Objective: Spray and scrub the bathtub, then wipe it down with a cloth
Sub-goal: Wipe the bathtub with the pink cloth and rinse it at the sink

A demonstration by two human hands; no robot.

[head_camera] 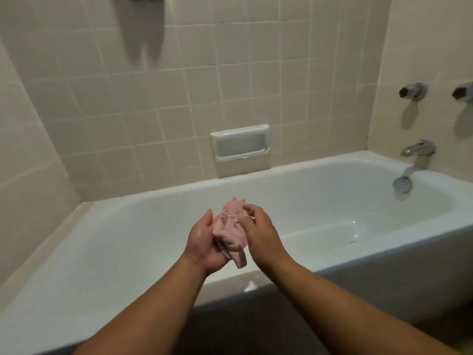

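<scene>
Above bathtub [115, 239]: crumpled pink cloth [231, 231] cupped in left hand [204, 242]; right hand [258, 231] pinching cloth's top, fingers curled; tap [418, 148] on right wall.

Pink cloth bunched over a white bathtub

The pink cloth [231, 231] is small, pale and crumpled into a loose wad, with one folded corner hanging down below it. It sits in the cupped palm of the left hand [202, 242], while the right hand [258, 234] pinches its upper folds from the other side, above the tub's near rim. The bathtub [128, 239] is white and glossy, set lengthwise against the tiled wall. Its inside looks wet, with small bright glints on the floor near the far right end.
</scene>
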